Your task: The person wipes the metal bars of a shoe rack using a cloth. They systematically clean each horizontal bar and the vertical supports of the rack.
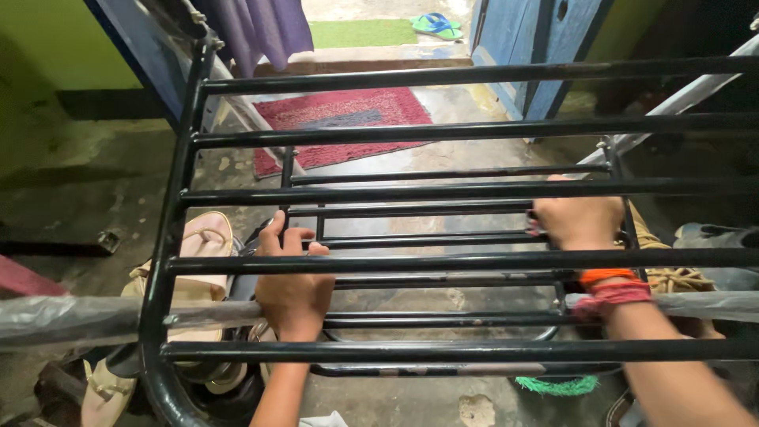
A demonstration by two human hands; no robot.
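At the far left, a dim green wall (55, 39) meets a stained concrete floor (103, 174), and a dark red edge (20, 281) is cut off by the frame. A pipe wrapped in clear plastic (71, 318) runs across the near part of the scene, its wrapping creased and cloudy. Beneath it lie beige sandals (202, 245), partly hidden by the black metal rack (474, 191), whose round painted bars run left to right in two tiers, the upper rails close to the camera and the lower shelf underneath. The rack fills the middle of the scene, its curved corner near left. The left hand (292, 289) reaches between the upper rails, fingers curled over a lower bar, grasping it; the palm is hidden. Far behind, a fuzzy maroon doormat (340, 122) lies before an open doorway, with a purple cloth (265, 28) hanging above it and blue flip-flops (435, 25) outside. A blue door (530, 47) stands to the right. The right hand (577, 220), with red and orange thread bands (613, 289) on the wrist, is clenched around a lower bar, its fingers out of sight. A green bristly thing (557, 386) shows near the bottom, hard to identify.
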